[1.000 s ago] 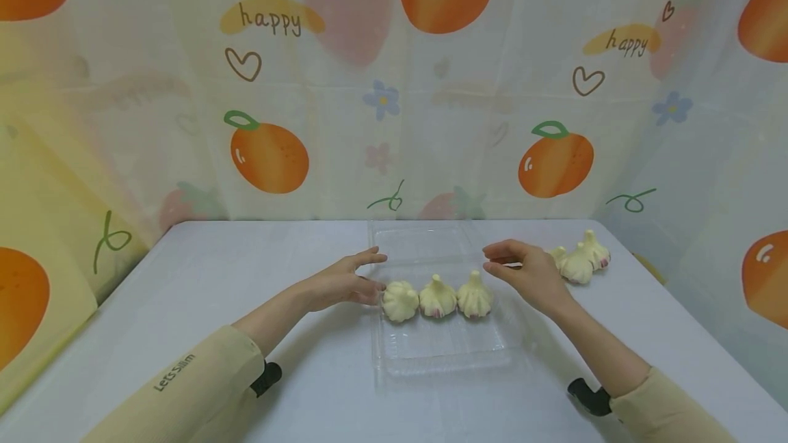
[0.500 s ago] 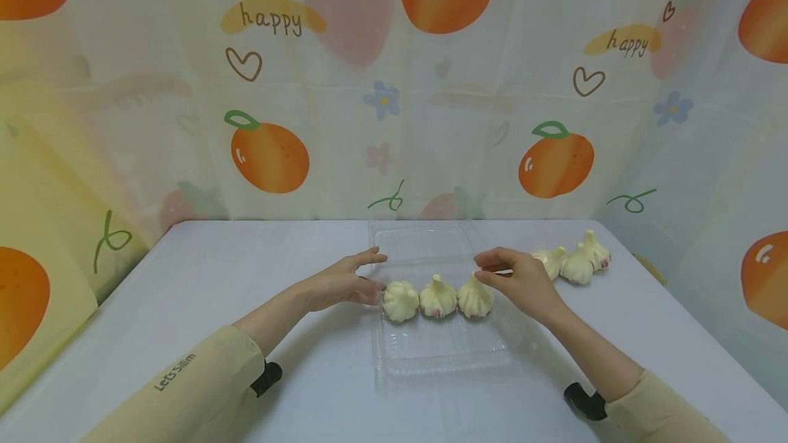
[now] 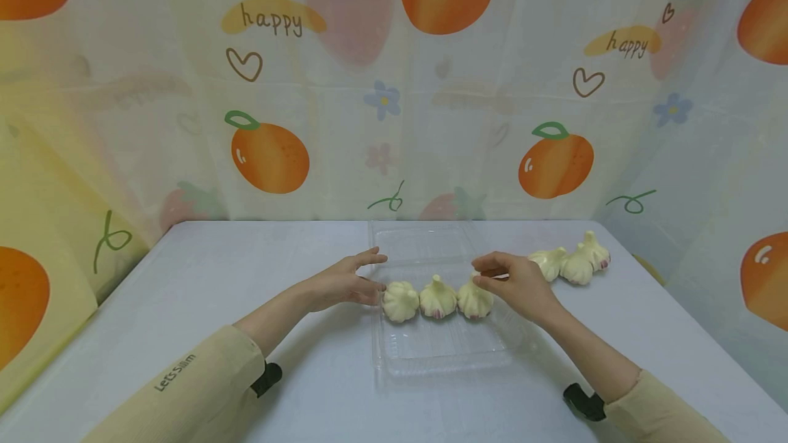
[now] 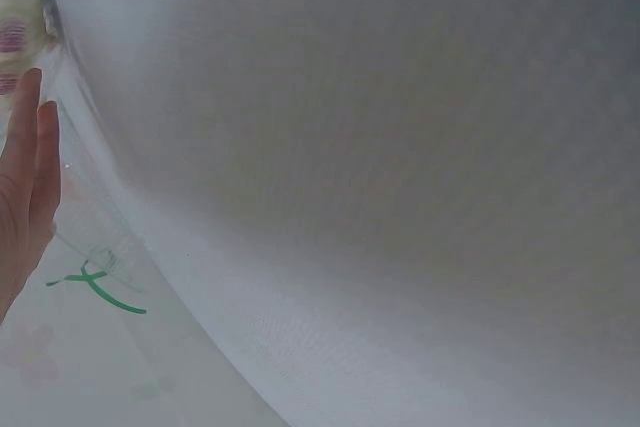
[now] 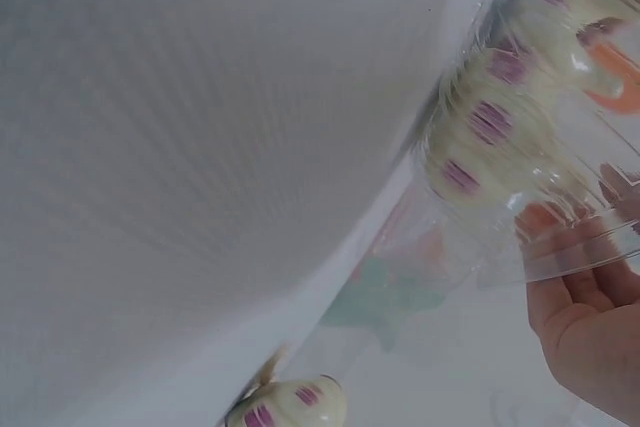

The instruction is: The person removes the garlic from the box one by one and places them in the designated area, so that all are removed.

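Three pale garlic bulbs stand in a row across a clear plastic box [image 3: 440,351]: a left bulb [image 3: 400,302], a middle bulb [image 3: 438,299] and a right bulb [image 3: 475,303]. At the box's left side is my left hand [image 3: 345,282], its fingers extended and fingertips right at the wall beside the left bulb. My right hand [image 3: 517,286] reaches in over the right side, with curled fingers and thumb pinching the stem of the right bulb. Through the clear wall in the right wrist view, the fingers [image 5: 565,272] show near that stem.
Several more garlic bulbs [image 3: 577,266] lie together at the table's back right. The box's clear lid [image 3: 421,241] lies folded back behind it on the white table [image 3: 258,245]. A fruit-printed curtain [image 3: 394,122] hangs along the table's back edge.
My right hand has moved left and slightly down from the box's right side onto the right bulb's stem, uncovering more of the bulbs behind. The left hand has stayed put.
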The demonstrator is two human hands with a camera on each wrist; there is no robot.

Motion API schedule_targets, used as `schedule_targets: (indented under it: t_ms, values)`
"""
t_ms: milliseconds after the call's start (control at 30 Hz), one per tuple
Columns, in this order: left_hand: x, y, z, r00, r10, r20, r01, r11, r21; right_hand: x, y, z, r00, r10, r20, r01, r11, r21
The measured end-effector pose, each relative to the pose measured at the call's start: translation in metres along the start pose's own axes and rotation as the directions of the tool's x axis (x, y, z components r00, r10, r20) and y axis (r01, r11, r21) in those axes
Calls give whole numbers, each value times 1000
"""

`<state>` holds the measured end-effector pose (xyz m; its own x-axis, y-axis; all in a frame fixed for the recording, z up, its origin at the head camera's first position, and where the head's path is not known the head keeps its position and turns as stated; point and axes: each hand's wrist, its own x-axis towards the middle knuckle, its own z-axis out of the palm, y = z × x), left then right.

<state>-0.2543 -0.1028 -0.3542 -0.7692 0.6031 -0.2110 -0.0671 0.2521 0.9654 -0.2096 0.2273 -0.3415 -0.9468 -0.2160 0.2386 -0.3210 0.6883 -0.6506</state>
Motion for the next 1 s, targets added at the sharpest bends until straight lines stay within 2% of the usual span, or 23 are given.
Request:
schedule_targets:
  t_ms: [367,1000]
  values:
    - [0,0,0,1000,5,0,-5,1000,5,1,2,4,999,-37,16,38,998,-44]
    - [2,-3,-1,1000,15,7,-15,1000,4,2,4,6,997,-72,21,73,996,-47]
